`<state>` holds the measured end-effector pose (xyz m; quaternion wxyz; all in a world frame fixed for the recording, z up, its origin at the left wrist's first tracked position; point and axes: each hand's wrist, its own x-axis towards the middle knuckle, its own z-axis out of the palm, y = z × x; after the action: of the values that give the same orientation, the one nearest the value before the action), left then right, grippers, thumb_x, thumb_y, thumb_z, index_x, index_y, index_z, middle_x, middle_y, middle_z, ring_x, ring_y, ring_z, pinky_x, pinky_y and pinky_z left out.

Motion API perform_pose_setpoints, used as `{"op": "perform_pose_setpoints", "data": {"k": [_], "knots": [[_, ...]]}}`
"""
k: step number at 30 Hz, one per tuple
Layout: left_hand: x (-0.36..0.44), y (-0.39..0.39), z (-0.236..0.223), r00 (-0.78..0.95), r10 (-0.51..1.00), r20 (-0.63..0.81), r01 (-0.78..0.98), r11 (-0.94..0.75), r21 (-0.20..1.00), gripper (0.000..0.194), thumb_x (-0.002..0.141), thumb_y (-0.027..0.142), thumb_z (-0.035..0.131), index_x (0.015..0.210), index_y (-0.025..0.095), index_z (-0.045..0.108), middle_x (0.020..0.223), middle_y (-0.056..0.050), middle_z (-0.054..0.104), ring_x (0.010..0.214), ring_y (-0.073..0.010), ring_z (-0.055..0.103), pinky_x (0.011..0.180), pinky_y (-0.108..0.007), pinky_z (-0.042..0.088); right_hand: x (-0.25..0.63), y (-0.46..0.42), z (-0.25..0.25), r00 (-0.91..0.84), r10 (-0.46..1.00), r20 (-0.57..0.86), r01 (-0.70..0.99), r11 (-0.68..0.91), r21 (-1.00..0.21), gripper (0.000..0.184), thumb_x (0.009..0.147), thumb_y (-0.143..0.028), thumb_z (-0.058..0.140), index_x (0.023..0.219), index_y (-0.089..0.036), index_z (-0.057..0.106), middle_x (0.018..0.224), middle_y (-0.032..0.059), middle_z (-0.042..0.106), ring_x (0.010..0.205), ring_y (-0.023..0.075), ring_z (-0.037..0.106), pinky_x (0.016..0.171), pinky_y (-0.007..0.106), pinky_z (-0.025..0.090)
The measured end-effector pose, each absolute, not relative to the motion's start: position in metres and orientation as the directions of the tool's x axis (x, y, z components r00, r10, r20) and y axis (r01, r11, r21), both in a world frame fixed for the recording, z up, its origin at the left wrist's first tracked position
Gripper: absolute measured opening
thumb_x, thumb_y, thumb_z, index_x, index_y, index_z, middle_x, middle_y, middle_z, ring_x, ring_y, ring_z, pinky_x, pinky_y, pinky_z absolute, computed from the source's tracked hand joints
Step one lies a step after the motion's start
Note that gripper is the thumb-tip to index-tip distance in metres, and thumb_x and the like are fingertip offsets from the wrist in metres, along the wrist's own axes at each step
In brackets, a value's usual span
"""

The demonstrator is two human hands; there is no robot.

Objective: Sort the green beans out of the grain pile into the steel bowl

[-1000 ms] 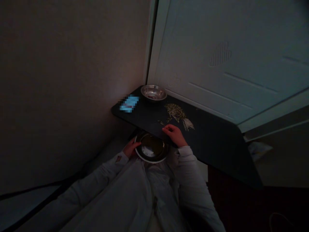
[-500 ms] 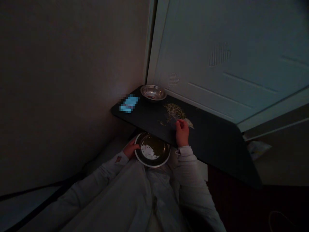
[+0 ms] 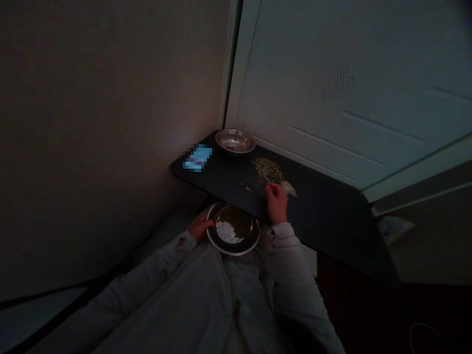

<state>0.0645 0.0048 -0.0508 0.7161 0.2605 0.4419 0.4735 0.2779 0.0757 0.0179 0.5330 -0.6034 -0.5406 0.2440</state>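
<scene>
My left hand (image 3: 199,227) grips the left rim of a round metal plate (image 3: 250,242) held just below the near edge of a dark table (image 3: 324,221). The plate holds light and greenish grains. My right hand (image 3: 277,201) rests on the table with its fingertips bent down at the near end of a pile of mixed grains (image 3: 272,172). Whether it pinches any grains is too dark to make out. A few loose grains (image 3: 246,187) lie to the left of that hand.
A metal bowl (image 3: 235,141) stands at the table's far end by a white door (image 3: 342,83). A blue blurred rectangle (image 3: 197,158) lies at the far left corner. A wall closes the left side. The room is very dim.
My right hand moved from the table's near edge up and right to the grain pile, then shifted slightly left. The plate rose a little and shows more grains.
</scene>
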Motion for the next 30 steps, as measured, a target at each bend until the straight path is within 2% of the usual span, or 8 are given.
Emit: {"op": "perform_pose_setpoints", "data": {"k": [6, 15, 22, 30], "knots": [[0.064, 0.005, -0.05, 0.156, 0.906, -0.394, -0.447, 0.42, 0.79, 0.054, 0.051, 0.011, 0.053, 0.104, 0.015, 0.048, 0.062, -0.001, 0.061, 0.063, -0.02, 0.057, 0.059, -0.03, 0.042, 0.277, 0.074, 0.02, 0.309, 0.901, 0.305, 0.466, 0.137, -0.874, 0.026, 0.067, -0.035, 0.042, 0.08, -0.015, 0.052, 0.072, 0.0034, 0.054, 0.063, 0.0119, 0.048, 0.061, 0.025, 0.038], [0.063, 0.006, -0.051, 0.166, 0.911, -0.378, -0.464, 0.41, 0.785, 0.053, 0.051, 0.01, 0.054, 0.103, 0.016, 0.049, 0.065, -0.002, 0.062, 0.067, -0.0216, 0.058, 0.061, -0.032, 0.042, 0.291, 0.067, 0.018, 0.465, 0.844, 0.267, 0.437, 0.043, -0.898, 0.022, 0.064, -0.034, 0.042, 0.072, -0.015, 0.05, 0.069, 0.0021, 0.052, 0.063, 0.0123, 0.046, 0.062, 0.025, 0.037], [0.062, 0.008, -0.053, 0.167, 0.909, -0.382, -0.467, 0.415, 0.781, 0.05, 0.051, 0.01, 0.054, 0.1, 0.015, 0.051, 0.066, -0.002, 0.063, 0.065, -0.0201, 0.058, 0.063, -0.032, 0.042, 0.289, 0.063, 0.02, 0.398, 0.887, 0.234, 0.497, 0.006, -0.868, 0.019, 0.063, -0.032, 0.043, 0.069, -0.016, 0.05, 0.064, 0.0011, 0.052, 0.061, 0.0128, 0.046, 0.06, 0.025, 0.036], [0.063, 0.007, -0.052, 0.165, 0.907, -0.387, -0.459, 0.418, 0.784, 0.055, 0.051, 0.011, 0.053, 0.106, 0.016, 0.047, 0.067, -0.002, 0.063, 0.067, -0.0205, 0.058, 0.064, -0.031, 0.042, 0.286, 0.059, 0.027, 0.363, 0.911, 0.195, 0.407, 0.033, -0.913, 0.016, 0.062, -0.032, 0.042, 0.065, -0.017, 0.049, 0.058, -0.0016, 0.049, 0.056, 0.0109, 0.044, 0.053, 0.022, 0.035]]}}
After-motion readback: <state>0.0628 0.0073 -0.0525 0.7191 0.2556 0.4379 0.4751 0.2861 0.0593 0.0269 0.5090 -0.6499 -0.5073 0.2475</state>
